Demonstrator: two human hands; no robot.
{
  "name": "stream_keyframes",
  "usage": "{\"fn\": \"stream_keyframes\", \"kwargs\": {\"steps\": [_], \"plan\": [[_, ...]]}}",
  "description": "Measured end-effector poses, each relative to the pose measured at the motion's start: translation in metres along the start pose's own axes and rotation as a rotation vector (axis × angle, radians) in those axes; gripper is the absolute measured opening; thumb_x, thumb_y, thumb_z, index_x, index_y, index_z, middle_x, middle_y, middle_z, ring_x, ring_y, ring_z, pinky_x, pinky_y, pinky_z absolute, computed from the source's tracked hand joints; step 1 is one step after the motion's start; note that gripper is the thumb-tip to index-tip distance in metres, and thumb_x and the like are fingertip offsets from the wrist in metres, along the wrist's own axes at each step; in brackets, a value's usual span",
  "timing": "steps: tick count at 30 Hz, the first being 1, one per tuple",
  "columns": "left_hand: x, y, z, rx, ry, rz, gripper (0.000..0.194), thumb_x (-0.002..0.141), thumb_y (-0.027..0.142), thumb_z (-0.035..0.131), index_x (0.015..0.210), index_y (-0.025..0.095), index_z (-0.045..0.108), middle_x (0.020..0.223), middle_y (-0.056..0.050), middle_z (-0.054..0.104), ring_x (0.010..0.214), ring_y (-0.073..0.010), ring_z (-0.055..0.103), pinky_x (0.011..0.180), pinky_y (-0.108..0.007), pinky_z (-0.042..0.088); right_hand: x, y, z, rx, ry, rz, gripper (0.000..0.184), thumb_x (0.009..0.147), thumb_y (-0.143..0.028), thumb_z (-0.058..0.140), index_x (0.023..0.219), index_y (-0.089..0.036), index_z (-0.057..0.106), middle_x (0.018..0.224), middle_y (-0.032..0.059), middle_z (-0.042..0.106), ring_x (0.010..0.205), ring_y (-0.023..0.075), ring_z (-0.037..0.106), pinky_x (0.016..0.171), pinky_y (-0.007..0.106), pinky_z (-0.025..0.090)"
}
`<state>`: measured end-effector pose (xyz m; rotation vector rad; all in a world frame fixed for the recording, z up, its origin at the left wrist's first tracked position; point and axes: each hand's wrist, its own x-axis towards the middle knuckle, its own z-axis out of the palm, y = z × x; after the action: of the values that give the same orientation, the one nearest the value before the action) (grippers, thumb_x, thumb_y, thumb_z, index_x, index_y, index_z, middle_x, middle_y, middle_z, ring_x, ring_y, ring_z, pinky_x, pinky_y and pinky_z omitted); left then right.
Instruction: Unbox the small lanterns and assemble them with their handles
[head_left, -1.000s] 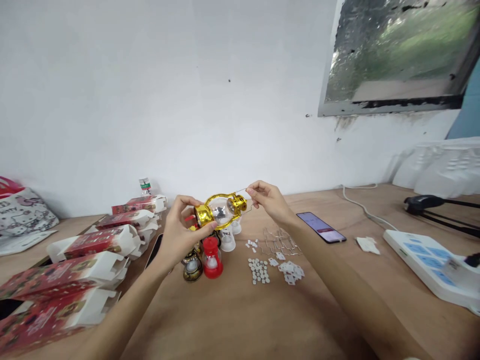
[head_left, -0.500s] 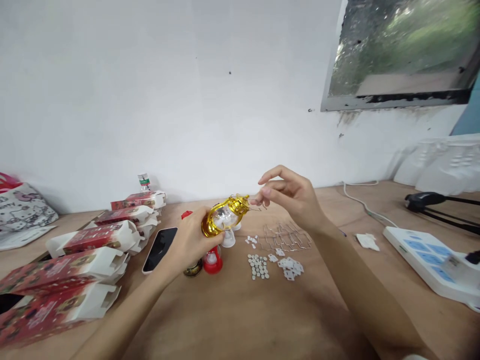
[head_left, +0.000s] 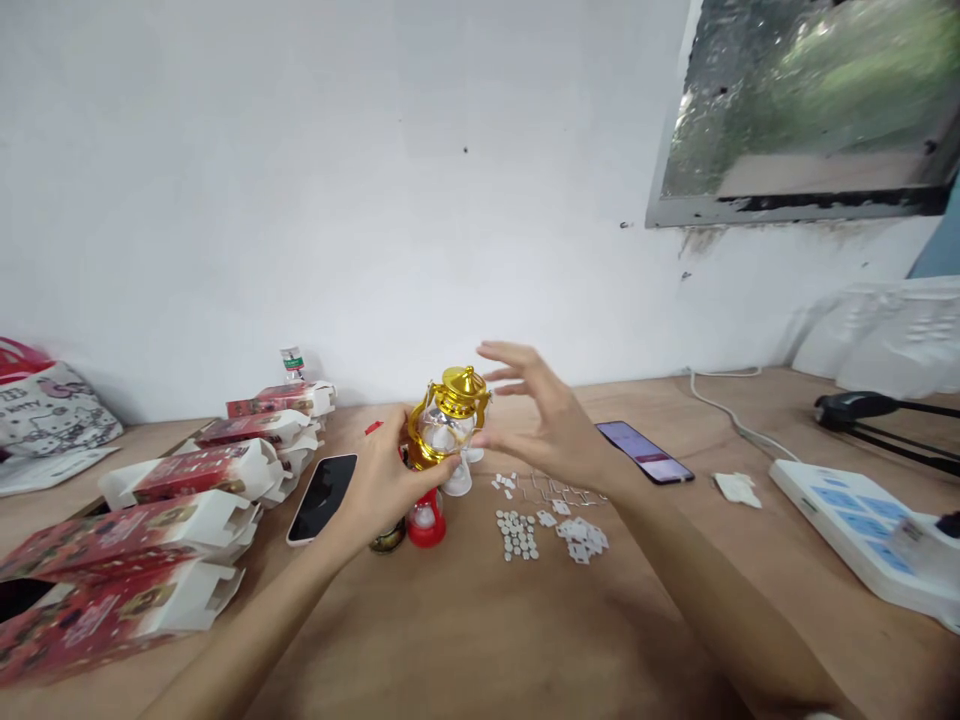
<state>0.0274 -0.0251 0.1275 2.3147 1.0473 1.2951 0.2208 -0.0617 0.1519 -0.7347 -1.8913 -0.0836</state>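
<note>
A small gold lantern [head_left: 450, 412] with a clear globe is held above the table, nearly upright with a slight tilt. My left hand [head_left: 386, 475] is wrapped round its base from the left. To its right, my right hand [head_left: 544, 415] is open, thumb and fingers spread apart; its thumb tip is close to the globe, and I cannot tell whether it touches. Below the lantern stand a red lantern [head_left: 426, 522], a white one [head_left: 457, 480] and a dark one [head_left: 388, 540], partly hidden by my left hand. Bent wire handles [head_left: 559, 490] lie behind my right wrist.
Button cells [head_left: 516, 535] and white plastic pieces [head_left: 583, 538] lie on the table [head_left: 480, 630]. Red boxes [head_left: 127, 540] line the left side beside a phone [head_left: 321, 500]. Another phone [head_left: 645, 452] and a power strip [head_left: 840, 530] lie to the right.
The gold lantern has turned from lying tilted rightward to nearly upright. My right hand has opened from a pinch at the lantern's top and moved left, uncovering the right phone.
</note>
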Motion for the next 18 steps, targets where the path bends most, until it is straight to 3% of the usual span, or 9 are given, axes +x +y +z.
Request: {"fn": "stream_keyframes", "kwargs": {"steps": [3, 7, 11, 15, 17, 18], "plan": [[-0.003, 0.004, 0.003, -0.010, -0.048, 0.008, 0.037, 0.067, 0.035, 0.066, 0.093, 0.019, 0.046, 0.083, -0.001, 0.061, 0.070, -0.0161, 0.056, 0.061, -0.027, 0.041, -0.002, 0.002, 0.009, 0.194, -0.225, 0.130, 0.070, 0.075, -0.035, 0.069, 0.135, -0.032, 0.033, 0.133, 0.0062, 0.046, 0.108, 0.0225, 0.056, 0.090, 0.042, 0.052], [-0.001, 0.003, -0.001, 0.035, -0.166, 0.069, 0.041, 0.068, 0.033, 0.065, 0.100, 0.019, 0.044, 0.092, -0.004, 0.062, 0.078, -0.0198, 0.058, 0.065, -0.030, 0.044, -0.003, 0.000, 0.013, 0.285, -0.266, 0.211, 0.068, 0.072, -0.031, 0.070, 0.131, -0.032, 0.036, 0.126, 0.0046, 0.051, 0.106, 0.0218, 0.056, 0.087, 0.039, 0.051], [0.007, -0.005, -0.026, 0.243, -0.371, 0.122, 0.049, 0.071, 0.039, 0.065, 0.113, 0.022, 0.046, 0.118, -0.009, 0.059, 0.104, -0.0262, 0.056, 0.081, -0.034, 0.044, 0.000, 0.008, 0.005, 0.191, -0.321, 0.333, 0.059, 0.069, -0.029, 0.070, 0.122, -0.027, 0.042, 0.109, 0.0023, 0.058, 0.091, 0.0182, 0.058, 0.076, 0.033, 0.049], [0.010, -0.017, -0.061, 0.521, -0.527, 0.028, 0.040, 0.063, 0.041, 0.069, 0.098, 0.024, 0.059, 0.097, -0.006, 0.067, 0.085, -0.0264, 0.062, 0.068, -0.029, 0.043, 0.000, 0.024, 0.006, 0.039, -0.534, 0.438, 0.034, 0.067, -0.025, 0.067, 0.097, -0.023, 0.051, 0.089, 0.0001, 0.060, 0.076, 0.0163, 0.055, 0.063, 0.029, 0.042], [0.008, -0.023, -0.076, 0.509, -0.604, -0.054, 0.032, 0.061, 0.040, 0.069, 0.088, 0.025, 0.062, 0.079, -0.002, 0.068, 0.069, -0.0222, 0.062, 0.058, -0.025, 0.040, -0.002, 0.032, 0.012, -0.039, -0.664, 0.449, 0.030, 0.064, -0.026, 0.069, 0.088, -0.022, 0.051, 0.082, -0.0001, 0.060, 0.072, 0.0167, 0.053, 0.059, 0.028, 0.039], [0.007, -0.027, -0.083, 0.482, -0.571, -0.085, 0.030, 0.059, 0.040, 0.070, 0.083, 0.025, 0.063, 0.071, 0.000, 0.067, 0.062, -0.0203, 0.061, 0.054, -0.024, 0.039, -0.003, 0.034, 0.016, -0.076, -0.712, 0.448, 0.031, 0.062, -0.026, 0.071, 0.085, -0.022, 0.050, 0.081, 0.0002, 0.060, 0.071, 0.0171, 0.052, 0.058, 0.028, 0.038]]}}
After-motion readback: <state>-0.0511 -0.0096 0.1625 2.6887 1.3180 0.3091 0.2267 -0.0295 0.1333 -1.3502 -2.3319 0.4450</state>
